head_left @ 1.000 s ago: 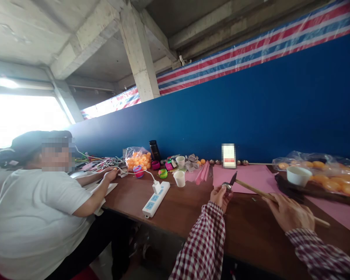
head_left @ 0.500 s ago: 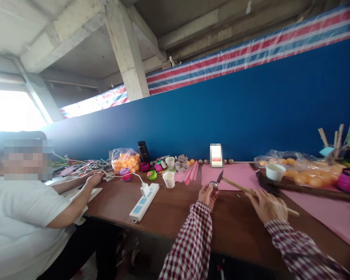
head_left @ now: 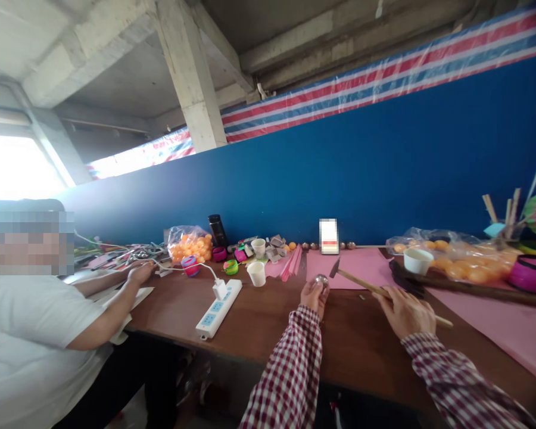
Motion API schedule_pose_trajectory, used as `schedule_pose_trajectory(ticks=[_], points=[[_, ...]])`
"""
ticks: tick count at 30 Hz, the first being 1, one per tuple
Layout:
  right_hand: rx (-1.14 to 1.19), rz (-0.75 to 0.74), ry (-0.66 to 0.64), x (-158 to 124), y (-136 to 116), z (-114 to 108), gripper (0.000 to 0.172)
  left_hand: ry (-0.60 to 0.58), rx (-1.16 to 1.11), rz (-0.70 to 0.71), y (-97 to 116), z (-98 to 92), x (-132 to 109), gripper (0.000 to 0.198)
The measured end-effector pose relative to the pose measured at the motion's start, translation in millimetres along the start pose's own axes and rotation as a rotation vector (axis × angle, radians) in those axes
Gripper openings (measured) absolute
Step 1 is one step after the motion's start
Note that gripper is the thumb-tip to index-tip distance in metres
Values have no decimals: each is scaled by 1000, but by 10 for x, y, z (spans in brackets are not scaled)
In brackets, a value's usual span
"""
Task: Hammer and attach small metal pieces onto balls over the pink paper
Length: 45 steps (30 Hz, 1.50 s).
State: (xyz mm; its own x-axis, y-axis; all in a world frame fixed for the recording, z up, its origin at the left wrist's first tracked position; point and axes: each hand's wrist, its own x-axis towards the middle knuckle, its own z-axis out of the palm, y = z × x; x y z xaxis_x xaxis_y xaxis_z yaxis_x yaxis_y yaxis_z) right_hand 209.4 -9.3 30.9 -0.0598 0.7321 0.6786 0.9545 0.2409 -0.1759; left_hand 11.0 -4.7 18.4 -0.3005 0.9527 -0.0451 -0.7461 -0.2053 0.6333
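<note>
Between the fingertips of my left hand [head_left: 313, 297] is a small shiny metal ball [head_left: 321, 279], raised over the table's near half. My right hand [head_left: 407, 311] wraps round the wooden handle of a hammer [head_left: 361, 282]. The dark hammer head [head_left: 335, 268] sits just right of and above the ball, a little apart from it. Beyond both hands a pink sheet [head_left: 360, 269] lies flat on the brown table [head_left: 268, 316]. Several similar metal balls stand in a row along the wall.
A white power strip [head_left: 218, 310] and paper cup [head_left: 256, 274] stand to the left, with a bag of orange balls [head_left: 190, 245] behind. At right are a white bowl [head_left: 418, 261], more bagged orange balls [head_left: 477, 271] and a magenta container [head_left: 532, 274]. A co-worker [head_left: 31, 339] sits at left.
The hammer head has shifted slightly away from the ball, leaving a wider gap. Both hands keep their holds. The whole view has drifted a little.
</note>
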Motion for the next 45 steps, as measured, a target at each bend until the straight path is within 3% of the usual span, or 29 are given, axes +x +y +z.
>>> schedule_pose_trajectory(ticks=[12, 17, 22, 28, 37, 45], points=[[75, -38, 54, 1, -39, -63, 30, -48, -5, -10, -2, -41, 45, 17], [77, -117, -2, -6, -99, -83, 27, -94, 19, -19, -14, -43, 51, 22], [80, -69, 52, -11, -94, -70, 30, -42, 46, -8, -31, -42, 64, 22], [44, -154, 44, -13, -66, -8, 27, -33, 54, -23, -42, -57, 82, 30], [111, -28, 124, -22, -13, 38, 32, -36, 66, 1, -15, -7, 55, 25], [70, -111, 23, -20, -41, 11, 30, -68, 50, -18, -41, -68, 89, 29]])
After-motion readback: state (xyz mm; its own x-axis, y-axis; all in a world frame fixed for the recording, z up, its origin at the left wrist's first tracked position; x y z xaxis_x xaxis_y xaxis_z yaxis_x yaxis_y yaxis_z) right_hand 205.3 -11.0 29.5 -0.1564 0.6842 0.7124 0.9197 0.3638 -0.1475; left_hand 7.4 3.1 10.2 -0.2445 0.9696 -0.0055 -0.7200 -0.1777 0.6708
